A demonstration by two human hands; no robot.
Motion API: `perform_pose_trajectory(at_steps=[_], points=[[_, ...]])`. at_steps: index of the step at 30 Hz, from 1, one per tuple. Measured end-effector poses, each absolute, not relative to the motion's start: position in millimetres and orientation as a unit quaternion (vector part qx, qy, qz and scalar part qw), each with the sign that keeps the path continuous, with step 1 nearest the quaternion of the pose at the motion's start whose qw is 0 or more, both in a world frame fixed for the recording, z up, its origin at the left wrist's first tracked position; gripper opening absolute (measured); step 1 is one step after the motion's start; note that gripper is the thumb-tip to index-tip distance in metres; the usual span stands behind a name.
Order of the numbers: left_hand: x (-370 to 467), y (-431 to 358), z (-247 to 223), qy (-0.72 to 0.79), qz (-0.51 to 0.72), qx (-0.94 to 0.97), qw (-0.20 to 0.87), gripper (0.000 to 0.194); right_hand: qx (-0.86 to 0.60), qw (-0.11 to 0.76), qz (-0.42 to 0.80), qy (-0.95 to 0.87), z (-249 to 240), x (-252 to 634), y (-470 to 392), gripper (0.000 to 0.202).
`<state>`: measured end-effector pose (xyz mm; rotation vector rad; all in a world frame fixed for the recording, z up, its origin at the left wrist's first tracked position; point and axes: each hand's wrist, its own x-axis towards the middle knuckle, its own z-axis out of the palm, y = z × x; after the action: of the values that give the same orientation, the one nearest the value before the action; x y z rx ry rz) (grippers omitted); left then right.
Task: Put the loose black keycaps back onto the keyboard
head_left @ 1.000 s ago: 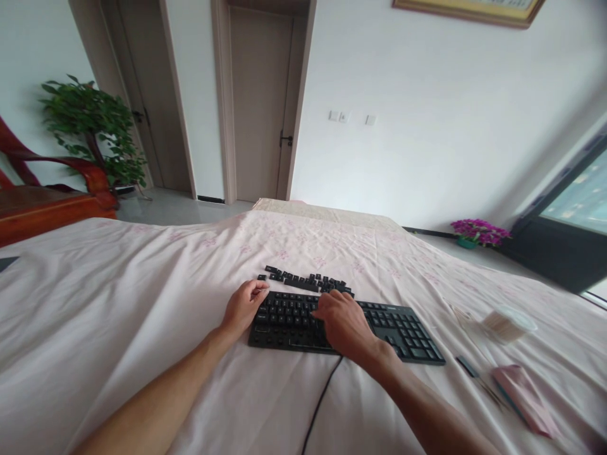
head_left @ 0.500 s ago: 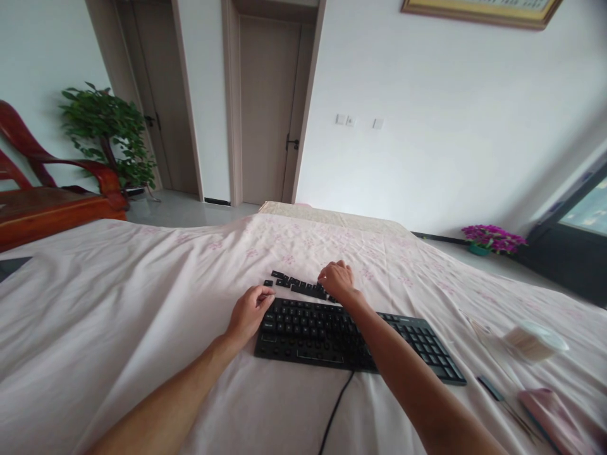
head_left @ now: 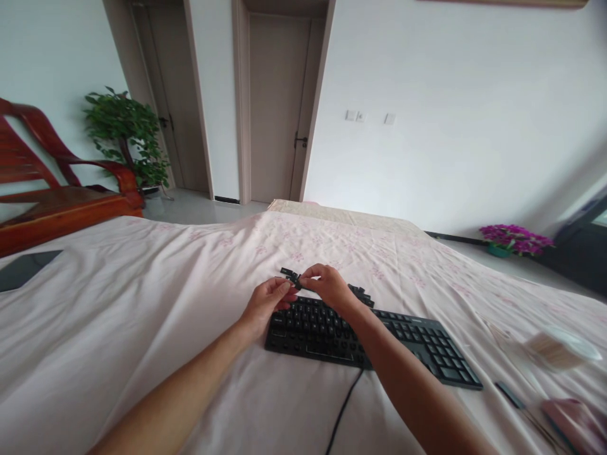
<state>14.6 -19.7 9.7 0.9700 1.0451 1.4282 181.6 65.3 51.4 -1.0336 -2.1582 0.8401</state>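
Observation:
A black keyboard [head_left: 322, 325] lies on the bed, its bottom key rows bare where keycaps are off. Loose black keycaps [head_left: 287, 272] lie beyond its back edge, with more keycaps [head_left: 361, 294] to the right, partly behind my right wrist. My left hand [head_left: 269, 302] is closed in a pinch above the keyboard's back left corner; what it holds is too small to make out. Meeting it fingertip to fingertip, my right hand [head_left: 326, 285] is pinched on a small dark piece that looks like a keycap. My right forearm hides part of the keyboard.
On the right lie a clear round tub of cotton swabs [head_left: 562, 347], a thin dark-handled tool [head_left: 509, 395] and a pink cloth [head_left: 573, 417]. The keyboard cable [head_left: 344, 404] runs toward me. A dark flat panel [head_left: 28, 268] is at the left edge.
My right hand has come back and left from the loose keycaps to meet my left hand. My left hand has shifted slightly to the right. The camera view has turned a little left.

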Motion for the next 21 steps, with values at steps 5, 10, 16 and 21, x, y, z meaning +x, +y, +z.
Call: perform_pose_trajectory(at_steps=[5, 10, 16, 21], points=[[18.4, -23.4, 16.6, 0.407, 0.58, 0.326, 0.627, 0.034, -0.361, 0.293, 0.373, -0.803, 56.3, 172.2, 41.6, 0.012], [19.5, -22.6, 16.8, 0.392, 0.581, 0.299, 0.647, 0.031, -0.362, 0.311, 0.259, -0.84, 66.1, 178.5, 26.7, 0.012], [30.5, -28.1, 18.7, 0.346, 0.613, 0.276, 0.654, 0.023, -0.371, 0.315, 0.035, -0.873, 78.0, 183.5, -1.6, 0.015], [40.2, -35.8, 23.3, 0.38, 0.615, 0.302, 0.621, 0.029, -0.365, 0.274, -0.065, -0.887, 81.2, 184.1, -14.9, 0.019]])
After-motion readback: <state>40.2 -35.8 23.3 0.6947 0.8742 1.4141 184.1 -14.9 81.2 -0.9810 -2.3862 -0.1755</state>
